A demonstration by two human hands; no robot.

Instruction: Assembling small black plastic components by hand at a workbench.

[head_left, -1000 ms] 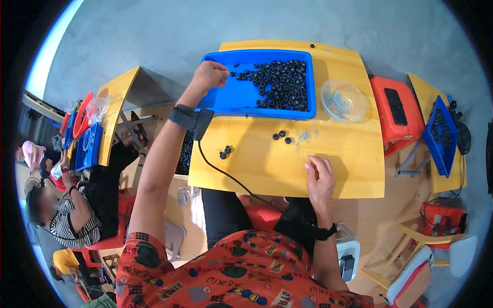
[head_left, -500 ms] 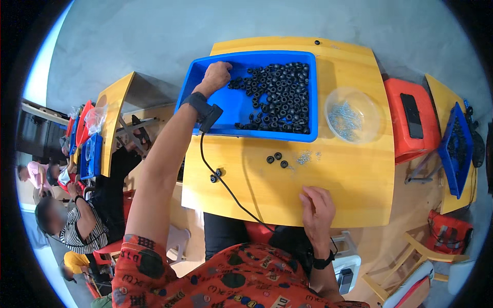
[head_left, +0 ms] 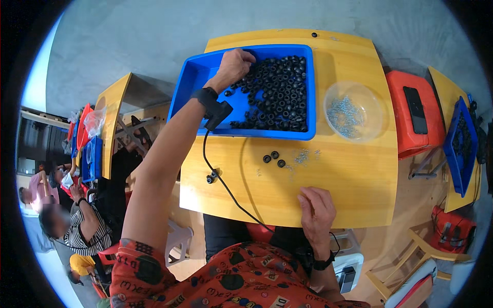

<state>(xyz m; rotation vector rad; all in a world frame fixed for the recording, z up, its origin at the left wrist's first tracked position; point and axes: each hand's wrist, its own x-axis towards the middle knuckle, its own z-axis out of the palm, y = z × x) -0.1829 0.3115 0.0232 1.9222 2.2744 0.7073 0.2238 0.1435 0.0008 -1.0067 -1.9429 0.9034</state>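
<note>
My left hand (head_left: 235,65) reaches into the blue tray (head_left: 177,95), its fingers curled at the far left side of a heap of black round parts with holes (head_left: 280,92). What those fingers hold, if anything, is hidden. My right hand (head_left: 317,213) rests at the table's near edge, fingers loosely bent, thumb apart, holding nothing. Between the tray and that hand lie a few loose black round parts (head_left: 275,155) beside a scatter of small shiny metal pieces (head_left: 302,156). Two more black parts (head_left: 212,176) sit further left, by the cable.
A clear round bowl (head_left: 374,120) of small metal pieces stands right of the tray on the yellow table (head_left: 354,185). A black cable (head_left: 228,190) runs from my left wrist across the table. Right of it is a red box (head_left: 405,138) with a phone (head_left: 415,110). Co-workers (head_left: 92,226) sit at left.
My left hand has moved right inside the tray, from its bare left part to the heap of black parts. My right hand stays at the table edge.
</note>
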